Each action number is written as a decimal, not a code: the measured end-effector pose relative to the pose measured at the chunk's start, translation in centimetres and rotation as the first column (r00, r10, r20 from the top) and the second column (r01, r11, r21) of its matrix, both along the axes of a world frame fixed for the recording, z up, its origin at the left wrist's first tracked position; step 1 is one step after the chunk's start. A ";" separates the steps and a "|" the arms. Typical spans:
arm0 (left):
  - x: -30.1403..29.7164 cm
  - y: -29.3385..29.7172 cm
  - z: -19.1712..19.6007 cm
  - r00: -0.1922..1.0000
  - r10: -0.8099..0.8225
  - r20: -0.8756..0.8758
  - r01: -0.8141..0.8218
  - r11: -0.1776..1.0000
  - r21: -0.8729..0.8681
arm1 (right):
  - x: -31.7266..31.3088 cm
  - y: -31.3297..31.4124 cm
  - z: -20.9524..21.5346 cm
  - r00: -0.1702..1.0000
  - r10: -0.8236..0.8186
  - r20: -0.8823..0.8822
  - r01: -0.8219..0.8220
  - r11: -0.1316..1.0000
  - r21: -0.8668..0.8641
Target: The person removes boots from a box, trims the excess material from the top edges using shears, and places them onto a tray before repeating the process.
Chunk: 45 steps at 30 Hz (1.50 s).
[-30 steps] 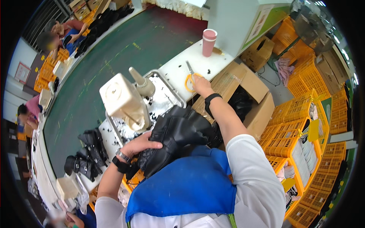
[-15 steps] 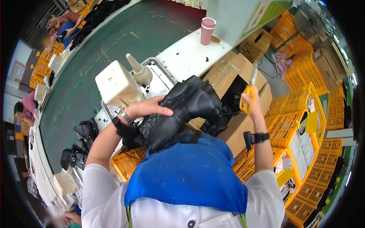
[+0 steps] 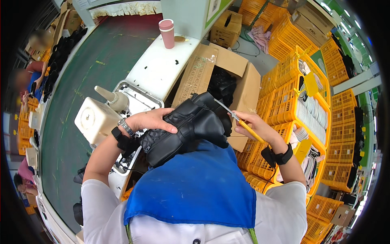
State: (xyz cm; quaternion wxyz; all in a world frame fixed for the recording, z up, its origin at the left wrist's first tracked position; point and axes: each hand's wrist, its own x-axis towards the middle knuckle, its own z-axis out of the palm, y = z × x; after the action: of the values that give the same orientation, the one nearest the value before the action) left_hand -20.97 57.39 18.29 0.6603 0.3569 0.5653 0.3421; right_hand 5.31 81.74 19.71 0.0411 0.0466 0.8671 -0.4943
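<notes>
A black leather boot [image 3: 178,132] with a quilted part lies across my lap, over the blue apron [image 3: 191,183]. My left hand [image 3: 152,121] grips it from the left, thumb on top and fingers tucked out of sight. In my right hand [image 3: 255,125] is a pair of yellow-handled scissors [image 3: 250,129]. Their metal blades point up and left, with the tips at the boot's far right edge. Whether the tips touch it, I cannot tell. Behind the boot stands an opened cardboard box [image 3: 199,69] with black items inside.
On the left, a metal tray [image 3: 142,95] holds black scraps beside a cream square container [image 3: 91,118] and a grey spouted bottle [image 3: 115,99]. A pink cup [image 3: 167,34] stands on the white table [image 3: 150,61]. Yellow crates [image 3: 280,103] line the right. Other people work beyond the green belt [image 3: 81,81].
My right hand has brought the scissors down and left from a raised position to the boot's edge. My view has turned, shifting the surroundings. My left hand keeps its grip.
</notes>
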 end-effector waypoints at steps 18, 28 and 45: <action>0.2 -0.4 -0.6 0.988 -0.053 -0.144 0.064 0.995 0.073 | -0.2 -2.9 0.9 0.988 0.043 -0.151 0.009 0.945 0.327; 0.4 -0.4 -0.5 0.983 -0.053 -0.175 0.071 0.992 0.100 | 0.1 -3.5 2.0 0.992 0.004 -0.130 0.036 0.952 0.305; 0.8 -0.1 0.0 0.980 -0.063 -0.187 0.082 0.992 0.098 | 0.5 -4.1 1.2 0.970 -0.036 -0.240 0.116 0.937 0.328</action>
State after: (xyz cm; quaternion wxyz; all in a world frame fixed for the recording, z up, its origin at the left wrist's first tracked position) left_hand -20.21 57.25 18.27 0.5977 0.4415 0.5916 0.3129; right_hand 5.80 77.68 20.91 -0.0876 0.0291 0.9357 -0.3406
